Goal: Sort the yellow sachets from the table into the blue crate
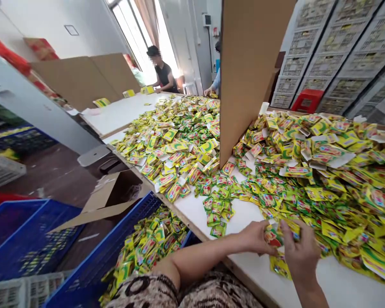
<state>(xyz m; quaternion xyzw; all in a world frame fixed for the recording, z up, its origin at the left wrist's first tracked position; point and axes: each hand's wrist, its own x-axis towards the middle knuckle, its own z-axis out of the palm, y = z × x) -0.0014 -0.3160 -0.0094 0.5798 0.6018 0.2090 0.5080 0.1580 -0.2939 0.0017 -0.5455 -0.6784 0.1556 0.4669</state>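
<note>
My left hand (255, 238) is closed round a small printed box (273, 236) in red, green and yellow, held just above the white table. Close against the box's right side is my right hand (303, 248), its fingers bent together; what is in them, if anything, is hidden. Below the box lie yellow-green sachets (280, 266) on the tabletop. Beyond both hands spreads a big heap of green sachets (276, 199) mixed with yellow cartons (297, 172), some with white flaps raised. A short strip of green sachets (216, 211) lies left of my hands.
An upright cardboard divider (244, 77) splits the heap. At the table's left edge stands a blue crate (115, 244) filled with yellow packs, beside an open cardboard box (115, 192). A person (163, 72) sits at the far end. Stacked white crates (327, 47) and a red stool (307, 101) stand behind.
</note>
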